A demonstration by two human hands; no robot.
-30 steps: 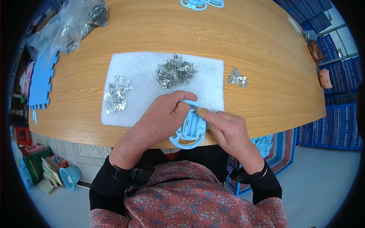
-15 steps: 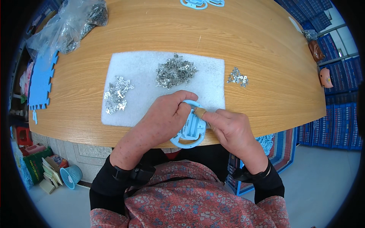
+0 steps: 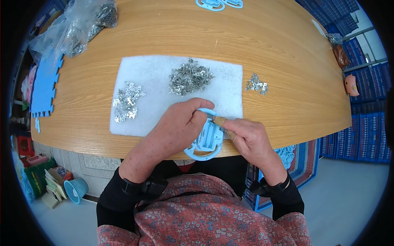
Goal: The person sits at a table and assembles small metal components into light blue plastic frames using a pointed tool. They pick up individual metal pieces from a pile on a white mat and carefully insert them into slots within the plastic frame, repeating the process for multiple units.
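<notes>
Both hands meet at the near edge of the wooden surface [image 3: 266,61], closed on a light-blue plastic frame [image 3: 205,141]. The left hand [image 3: 176,129] curls its grip over the frame's left side and top — fingers wrapped round the rim. The right hand [image 3: 248,139] pinches the frame's right edge, its bandaged finger [image 3: 219,121] pressed there. Just beyond lies a white pad [image 3: 156,82] carrying two heaps of small metal clips [image 3: 191,78], with a smaller cluster [image 3: 256,85] off its right edge.
</notes>
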